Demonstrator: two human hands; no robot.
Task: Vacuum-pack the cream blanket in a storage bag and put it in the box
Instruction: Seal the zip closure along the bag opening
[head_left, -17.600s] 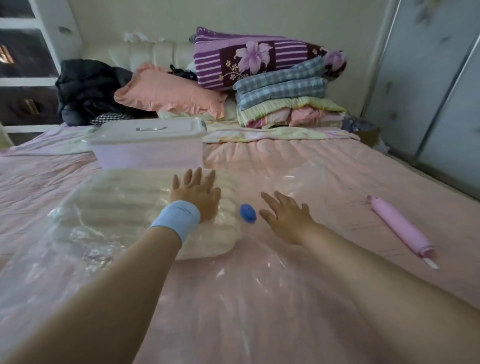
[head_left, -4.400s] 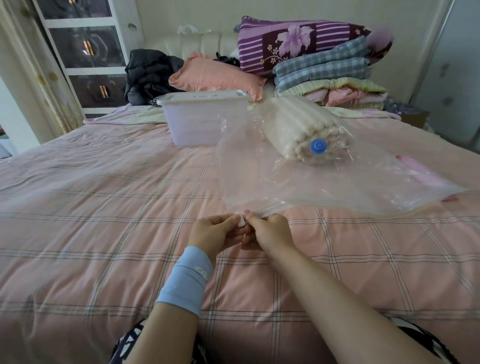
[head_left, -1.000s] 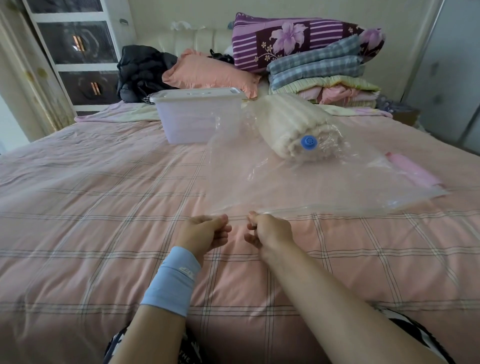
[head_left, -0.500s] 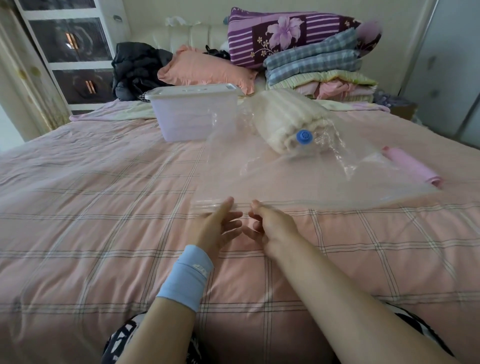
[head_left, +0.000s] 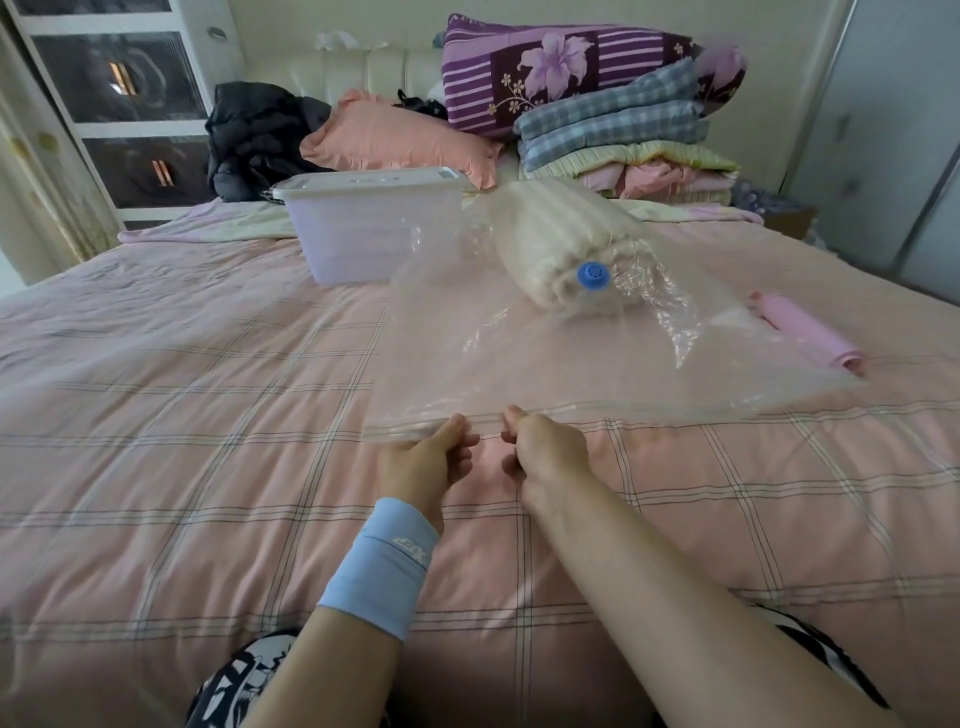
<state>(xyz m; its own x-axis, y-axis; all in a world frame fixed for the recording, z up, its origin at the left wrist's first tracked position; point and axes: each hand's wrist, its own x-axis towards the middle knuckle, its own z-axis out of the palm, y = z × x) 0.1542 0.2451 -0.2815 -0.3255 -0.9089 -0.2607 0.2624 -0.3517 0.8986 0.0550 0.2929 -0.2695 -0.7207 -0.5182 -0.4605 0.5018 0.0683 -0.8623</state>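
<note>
The cream blanket (head_left: 556, 244) lies rolled up at the far end of a clear storage bag (head_left: 519, 358) on the bed. A blue valve cap (head_left: 593, 274) sits on the bag over the roll's near end. The bag's open near edge runs as a strip across the bed. My left hand (head_left: 423, 462), with a light blue wristband, pinches that strip with thumb on top. My right hand (head_left: 540, 452) pinches the same strip just to the right. The lidded translucent box (head_left: 371, 226) stands behind the bag, to the left of the blanket.
A pink hand pump (head_left: 808, 332) lies on the bed to the right of the bag. Pillows and folded bedding (head_left: 613, 135) are stacked at the headboard, with a black jacket (head_left: 254, 135) at the far left. A pink checked cover (head_left: 182, 415) spreads over the bed.
Both hands have closed their fingers on the bag's near strip; half a second ago they lay looser on it. The bag and blanket stay in place.
</note>
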